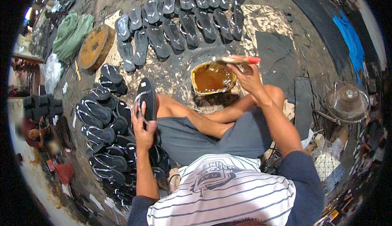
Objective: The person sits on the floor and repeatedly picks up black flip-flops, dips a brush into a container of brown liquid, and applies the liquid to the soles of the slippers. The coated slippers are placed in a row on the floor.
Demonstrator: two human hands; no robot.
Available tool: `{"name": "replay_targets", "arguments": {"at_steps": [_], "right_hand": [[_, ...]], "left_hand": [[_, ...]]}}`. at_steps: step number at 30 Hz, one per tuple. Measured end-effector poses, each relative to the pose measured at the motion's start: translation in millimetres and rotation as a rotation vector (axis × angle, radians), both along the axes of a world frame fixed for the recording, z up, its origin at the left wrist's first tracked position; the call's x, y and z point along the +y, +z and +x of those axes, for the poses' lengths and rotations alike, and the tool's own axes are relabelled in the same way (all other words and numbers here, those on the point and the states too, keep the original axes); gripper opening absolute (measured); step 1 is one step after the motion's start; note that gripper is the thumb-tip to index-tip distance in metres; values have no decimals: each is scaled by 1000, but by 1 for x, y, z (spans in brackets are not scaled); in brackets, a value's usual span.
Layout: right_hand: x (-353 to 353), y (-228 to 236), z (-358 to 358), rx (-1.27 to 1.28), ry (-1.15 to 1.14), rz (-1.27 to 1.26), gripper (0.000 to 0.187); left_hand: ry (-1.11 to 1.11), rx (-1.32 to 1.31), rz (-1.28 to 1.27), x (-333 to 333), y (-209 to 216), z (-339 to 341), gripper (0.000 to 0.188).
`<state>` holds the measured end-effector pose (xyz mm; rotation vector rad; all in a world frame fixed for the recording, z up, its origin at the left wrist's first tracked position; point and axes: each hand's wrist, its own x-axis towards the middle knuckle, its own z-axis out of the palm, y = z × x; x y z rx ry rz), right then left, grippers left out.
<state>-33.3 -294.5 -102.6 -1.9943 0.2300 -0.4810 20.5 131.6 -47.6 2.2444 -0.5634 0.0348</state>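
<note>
My left hand (pixel 144 130) is closed around a black flip-flop (pixel 146 97) with light straps, held upright beside my knee. In my right hand (pixel 248 78) is a brush (pixel 241 59) with a red-tipped handle, held level above a tub (pixel 193 88) of amber-brown liquid (pixel 210 79). The bristle end points left over the liquid and is smeared by motion. Beyond the tub, black flip-flops (pixel 188 30) lie in two curved rows on the stained floor. A heap of more flip-flops (pixel 98 134) sits to the left of my left hand.
At the far left stand a round wooden block (pixel 96 48) and a green cloth (pixel 72 36). Black sheet material (pixel 275 54) lies right of the tub. A round caged fan (pixel 348 102) stands at the right, with a blue cloth (pixel 350 42) beyond it. Another person (pixel 38 134) sits at the left edge.
</note>
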Motion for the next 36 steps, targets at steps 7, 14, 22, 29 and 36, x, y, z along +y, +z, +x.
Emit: {"name": "replay_targets", "arguments": {"at_steps": [7, 14, 22, 29, 36], "right_hand": [[-34, 86, -14, 122, -271, 243, 33], [106, 141, 37, -544, -12, 37, 24], [87, 153, 13, -561, -4, -156, 27], [93, 145, 1, -405, -18, 292, 31], [59, 187, 37, -617, 198, -162, 20]], "left_hand": [[138, 742, -956, -32, 20, 4, 64], [-209, 1192, -1501, -153, 49, -31, 46], [-266, 1059, -1369, -170, 50, -55, 55], [-242, 1006, -1470, -151, 35, -54, 57], [-221, 1159, -1653, -162, 63, -51, 62]]}}
